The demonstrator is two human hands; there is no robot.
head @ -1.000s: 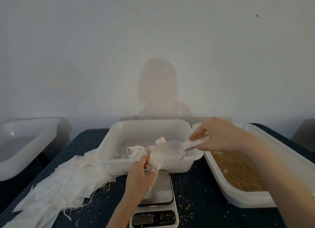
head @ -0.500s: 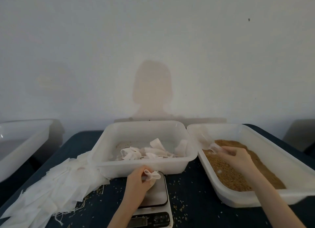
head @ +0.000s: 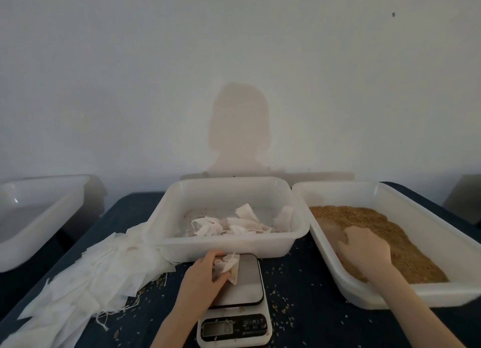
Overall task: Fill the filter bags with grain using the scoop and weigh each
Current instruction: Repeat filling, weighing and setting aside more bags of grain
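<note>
My left hand (head: 200, 277) is shut on a small white filter bag (head: 230, 267) and presses it against the left part of the digital scale's steel platform (head: 247, 282). My right hand (head: 367, 251) lies palm down in the white grain tray (head: 338, 187), closed around the handle of the clear plastic scoop (head: 329, 229). The scoop's bowl is dug into the brown grain (head: 385, 220) at the tray's left side. The handle is hidden under my fingers.
A white tray (head: 226, 182) behind the scale holds several filter bags (head: 234, 224). A heap of flat empty bags (head: 99, 269) lies on the dark tablecloth to the left. Another white tray (head: 39, 217) stands at far left. Loose grains are scattered around the scale.
My right hand carried the scoop from over the middle tray down into the grain tray. My left hand lowered the bag from mid-air onto the scale.
</note>
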